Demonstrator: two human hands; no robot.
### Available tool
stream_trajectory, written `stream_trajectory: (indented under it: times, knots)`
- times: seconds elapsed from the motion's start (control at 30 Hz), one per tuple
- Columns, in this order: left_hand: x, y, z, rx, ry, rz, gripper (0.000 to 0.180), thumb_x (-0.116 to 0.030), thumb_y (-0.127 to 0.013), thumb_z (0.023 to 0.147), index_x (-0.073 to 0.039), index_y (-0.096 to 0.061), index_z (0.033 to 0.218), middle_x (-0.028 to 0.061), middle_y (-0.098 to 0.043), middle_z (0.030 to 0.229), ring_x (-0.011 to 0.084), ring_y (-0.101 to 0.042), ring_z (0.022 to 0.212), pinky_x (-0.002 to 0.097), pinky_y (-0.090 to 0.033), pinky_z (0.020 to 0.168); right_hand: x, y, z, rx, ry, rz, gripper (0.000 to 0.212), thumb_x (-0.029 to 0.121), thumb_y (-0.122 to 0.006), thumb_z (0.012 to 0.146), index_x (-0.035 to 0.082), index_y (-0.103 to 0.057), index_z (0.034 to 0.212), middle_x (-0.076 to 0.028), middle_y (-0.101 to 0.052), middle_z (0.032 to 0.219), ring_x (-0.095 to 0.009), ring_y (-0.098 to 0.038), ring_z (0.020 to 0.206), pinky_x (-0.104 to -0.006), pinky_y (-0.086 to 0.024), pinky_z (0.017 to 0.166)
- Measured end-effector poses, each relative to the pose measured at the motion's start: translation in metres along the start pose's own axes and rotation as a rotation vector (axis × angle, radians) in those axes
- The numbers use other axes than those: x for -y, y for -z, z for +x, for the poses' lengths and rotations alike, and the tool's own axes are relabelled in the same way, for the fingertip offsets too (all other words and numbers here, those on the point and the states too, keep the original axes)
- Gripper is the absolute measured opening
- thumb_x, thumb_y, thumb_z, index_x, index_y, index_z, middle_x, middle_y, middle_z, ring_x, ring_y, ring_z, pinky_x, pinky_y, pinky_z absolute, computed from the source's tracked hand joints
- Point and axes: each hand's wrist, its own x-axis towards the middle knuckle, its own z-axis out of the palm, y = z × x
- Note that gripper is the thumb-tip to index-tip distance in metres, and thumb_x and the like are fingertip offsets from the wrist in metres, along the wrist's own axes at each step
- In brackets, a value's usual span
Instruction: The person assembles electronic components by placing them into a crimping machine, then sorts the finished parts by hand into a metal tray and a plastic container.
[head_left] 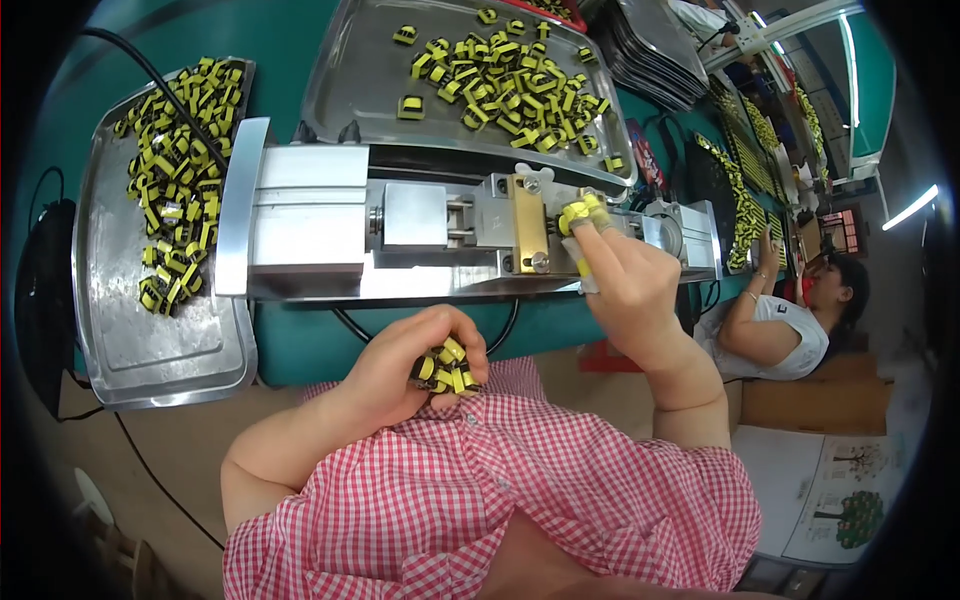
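My left hand (395, 362) is curled in front of my checked shirt, cupping several small yellow-and-black parts (446, 368) that look like taped transformers. My right hand (635, 285) reaches to the metal bench machine (415, 215), its fingertips pinched on a yellow piece (578, 213) that looks like one of the same parts. That piece sits just right of the machine's brass-coloured block (529, 225). Some right fingers have pale wrapping on them. The fingers partly hide the piece, so whether it is seated in the machine cannot be made out.
A metal tray (160, 365) at left and another tray (350, 75) behind the machine hold many such parts. Stacked trays (650, 50) stand at the far right. Black cables cross the green table (300, 345). At right, another person (775, 325) works by more parts.
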Motion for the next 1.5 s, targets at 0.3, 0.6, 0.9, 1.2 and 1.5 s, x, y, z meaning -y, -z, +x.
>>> stream_trajectory:
  times: [0.3,0.6,0.9,1.2,1.5]
  knots:
    - [0.005,0.002,0.001,-0.163,-0.003,-0.092,0.049,-0.045,-0.027,0.092,-0.004,-0.052,0.091,0.0132,-0.057,0.080,0.0198,-0.054,0.064,0.0253,-0.037,0.042,-0.006,0.011,0.020,0.136,-0.145,0.214,0.030,0.011,-0.068,0.071,-0.001,-0.058,0.096,-0.011,-0.057,0.080,-0.018,-0.050,0.052,-0.0273,-0.040,0.047]
    - [0.005,0.004,-0.004,-0.165,-0.005,-0.200,0.051,-0.049,-0.027,0.091,-0.005,-0.052,0.094,0.0121,-0.057,0.082,0.0208,-0.056,0.070,0.0255,-0.037,0.043,-0.019,-0.015,0.005,-0.058,-0.193,0.492,0.032,0.004,-0.070,0.069,-0.003,-0.058,0.098,-0.004,-0.048,0.075,-0.011,-0.044,0.060,-0.0212,-0.037,0.053]
    - [-0.001,-0.001,-0.004,-0.131,-0.041,-0.015,0.020,-0.009,-0.042,0.077,-0.003,-0.047,0.095,0.0140,-0.053,0.086,0.0183,-0.051,0.068,0.0240,-0.039,0.047,-0.029,-0.025,-0.008,-0.194,-0.328,0.573,0.033,0.004,-0.072,0.066,-0.001,-0.059,0.096,-0.006,-0.053,0.078,-0.013,-0.047,0.062,-0.0241,-0.040,0.056]
    - [-0.001,-0.002,-0.003,0.092,-0.198,0.027,0.022,-0.002,-0.046,0.074,-0.002,-0.047,0.097,0.0117,-0.054,0.088,0.0139,-0.051,0.070,0.0222,-0.041,0.047,-0.038,0.022,-0.031,-0.348,-0.618,2.195,0.048,0.030,-0.054,0.085,0.002,-0.040,0.122,-0.015,-0.045,0.121,-0.017,-0.046,0.086,-0.0185,-0.041,0.056]
    - [0.000,-0.012,-0.004,0.157,-0.567,0.524,0.019,-0.005,-0.051,0.078,-0.002,-0.044,0.096,0.0138,-0.050,0.091,0.0169,-0.050,0.078,0.0232,-0.044,0.056,0.055,-0.008,-0.030,0.369,-0.451,1.305,0.045,0.021,-0.080,0.062,0.000,-0.057,0.094,-0.006,-0.062,0.080,-0.010,-0.058,0.066,-0.0233,-0.047,0.057]
